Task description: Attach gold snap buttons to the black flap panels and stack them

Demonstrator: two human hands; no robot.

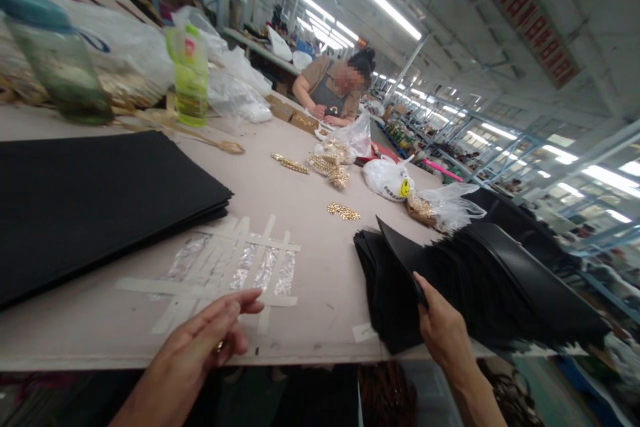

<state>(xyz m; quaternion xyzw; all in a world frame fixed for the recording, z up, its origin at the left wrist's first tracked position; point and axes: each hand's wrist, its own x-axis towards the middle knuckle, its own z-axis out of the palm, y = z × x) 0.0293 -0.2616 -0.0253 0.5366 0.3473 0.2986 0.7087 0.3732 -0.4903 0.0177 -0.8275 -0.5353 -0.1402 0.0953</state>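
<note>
Two bare hands work at the front edge of the worktop (310, 193). The right hand (443, 323) has its fingers closed on one black sheet (400, 247), lifted partly from the black pile (395, 320) near the right front corner. The left hand (200, 340) is half open, its fingers loosely bent; a small golden thing shows there, maybe a ring, I cannot tell. Towards the left back, a bottle (191, 80) contains yellow-green liquid, beside a blue-lidded jar (60, 63). Clear bags (350, 140) at the far side contain golden pieces. Behind, a person (333, 90) leans over the worktop, under bright tube lamps (390, 10).
</note>
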